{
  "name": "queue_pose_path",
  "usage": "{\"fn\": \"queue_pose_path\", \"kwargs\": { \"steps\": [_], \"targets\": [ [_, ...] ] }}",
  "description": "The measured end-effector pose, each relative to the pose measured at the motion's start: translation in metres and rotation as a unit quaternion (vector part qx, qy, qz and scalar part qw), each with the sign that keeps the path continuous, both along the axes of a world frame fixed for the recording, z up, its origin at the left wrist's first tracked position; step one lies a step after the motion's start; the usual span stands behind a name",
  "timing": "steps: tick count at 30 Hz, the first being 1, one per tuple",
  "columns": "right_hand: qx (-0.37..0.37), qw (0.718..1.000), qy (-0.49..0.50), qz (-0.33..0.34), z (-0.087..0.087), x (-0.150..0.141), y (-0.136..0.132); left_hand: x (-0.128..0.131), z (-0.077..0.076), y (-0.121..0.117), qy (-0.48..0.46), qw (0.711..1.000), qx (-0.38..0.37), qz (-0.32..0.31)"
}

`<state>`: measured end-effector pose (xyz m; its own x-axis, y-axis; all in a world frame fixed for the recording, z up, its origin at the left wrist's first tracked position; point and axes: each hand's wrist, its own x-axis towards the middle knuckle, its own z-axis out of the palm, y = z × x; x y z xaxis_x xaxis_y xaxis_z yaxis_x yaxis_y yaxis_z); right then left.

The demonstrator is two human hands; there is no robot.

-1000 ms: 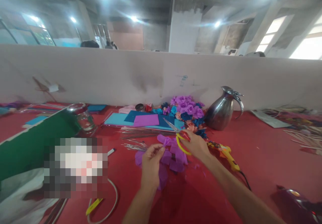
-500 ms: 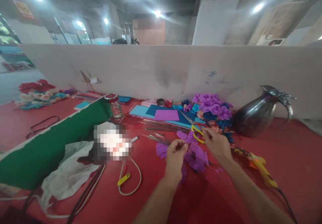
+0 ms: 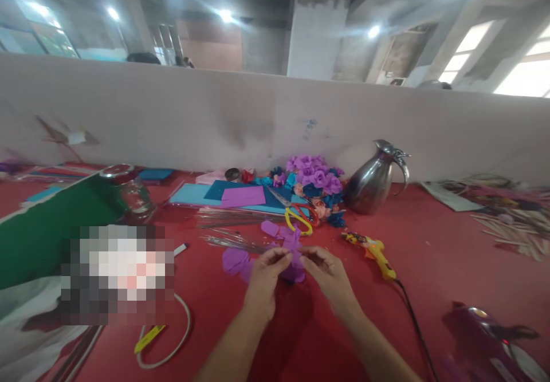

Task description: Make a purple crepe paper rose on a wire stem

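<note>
My left hand (image 3: pixel 265 279) and my right hand (image 3: pixel 327 276) meet over the red tabletop (image 3: pixel 429 267), fingertips pinched on a piece of purple paper (image 3: pixel 294 251) held between them. More purple paper cut-outs (image 3: pixel 235 260) lie just beyond my left hand. The yellow and red handled scissors (image 3: pixel 297 217) rest on the table behind the paper, free of both hands. A bundle of thin wires (image 3: pixel 232 244) lies to the left of the purple pieces.
A heap of purple and blue paper flowers (image 3: pixel 315 180) and a steel jug (image 3: pixel 373 180) stand by the white partition. Blue and purple sheets (image 3: pixel 234 195), a glass jar (image 3: pixel 133 196), green felt (image 3: pixel 47 227), a yellow glue gun (image 3: pixel 374 251) and a white cable (image 3: pixel 172 342) lie around.
My right hand has let go of the scissors, which now lie on the table, and has come back to join my left hand on the purple paper. The camera swung right.
</note>
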<state>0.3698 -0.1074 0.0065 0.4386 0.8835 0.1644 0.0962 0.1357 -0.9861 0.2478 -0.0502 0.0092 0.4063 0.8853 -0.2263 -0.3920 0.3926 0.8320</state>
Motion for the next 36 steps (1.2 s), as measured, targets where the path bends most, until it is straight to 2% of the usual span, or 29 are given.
{"fn": "queue_pose_path", "kwargs": {
  "steps": [3, 5, 10, 16, 19, 22, 25, 31, 36],
  "targets": [
    [-0.006, 1.000, 0.005, 0.007, -0.001, -0.004, -0.001, 0.001, -0.001, -0.001, 0.038, 0.998, 0.054, 0.002],
    [-0.006, 1.000, 0.011, -0.004, 0.000, -0.006, -0.002, 0.001, -0.003, -0.001, 0.085, 0.989, 0.117, 0.014],
    [0.011, 0.999, 0.011, -0.033, 0.000, -0.009, -0.003, 0.000, -0.006, -0.003, 0.184, 0.938, 0.292, 0.032],
    [0.024, 0.998, 0.050, -0.034, -0.001, -0.013, -0.003, -0.002, -0.001, -0.010, 0.237, 0.898, 0.366, 0.063],
    [0.040, 0.995, 0.086, -0.016, 0.002, -0.012, -0.002, -0.001, 0.003, -0.010, 0.220, 0.916, 0.332, 0.052],
    [0.046, 0.993, 0.107, 0.007, 0.006, -0.009, -0.003, 0.000, 0.007, -0.008, 0.150, 0.964, 0.221, -0.013],
    [0.048, 0.992, 0.109, 0.038, 0.008, -0.005, -0.003, 0.000, 0.010, -0.005, 0.074, 0.988, 0.116, -0.066],
    [0.032, 0.995, 0.090, 0.032, 0.009, -0.005, -0.004, 0.002, 0.010, -0.006, 0.003, 0.996, 0.017, -0.084],
    [0.046, 0.998, -0.039, -0.018, 0.010, -0.008, -0.005, 0.005, 0.006, -0.008, -0.025, 0.995, -0.016, -0.097]
  ]
}}
